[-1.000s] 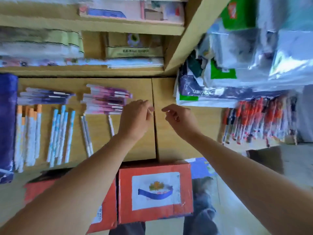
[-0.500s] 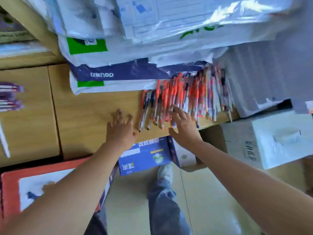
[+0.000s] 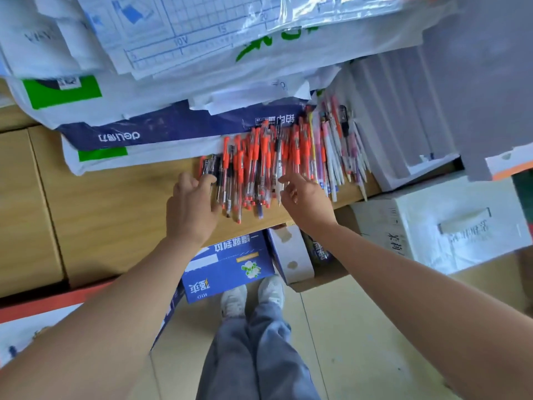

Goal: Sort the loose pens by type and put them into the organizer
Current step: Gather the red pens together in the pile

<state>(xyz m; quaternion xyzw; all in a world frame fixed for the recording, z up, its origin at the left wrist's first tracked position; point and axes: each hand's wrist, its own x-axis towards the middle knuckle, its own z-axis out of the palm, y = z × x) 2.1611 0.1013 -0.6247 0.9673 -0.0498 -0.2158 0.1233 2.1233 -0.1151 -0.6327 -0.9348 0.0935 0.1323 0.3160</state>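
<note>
A loose pile of pens lies on the wooden shelf (image 3: 115,203). Most are clear pens with red caps and grips (image 3: 253,166); a few black-capped pens (image 3: 212,166) lie at the pile's left end, and white and pink pens (image 3: 337,157) at its right end. My left hand (image 3: 191,209) rests at the left end, its fingertips touching the black-capped pens. My right hand (image 3: 305,200) sits at the middle of the pile, with index finger and thumb touching a clear pen (image 3: 278,168). No organizer is in view.
Wrapped paper packs and plastic bags (image 3: 173,131) overhang the back of the shelf above the pens. Below the shelf edge stand a blue carton (image 3: 230,267), a white box (image 3: 447,226) and a red box (image 3: 43,304). My legs and shoes stand on the floor.
The view swung right, from the sorted pen rows to the loose pile. Both hands moved to the pile; the left hand reached the black-capped pens and the right hand's fingers curled in.
</note>
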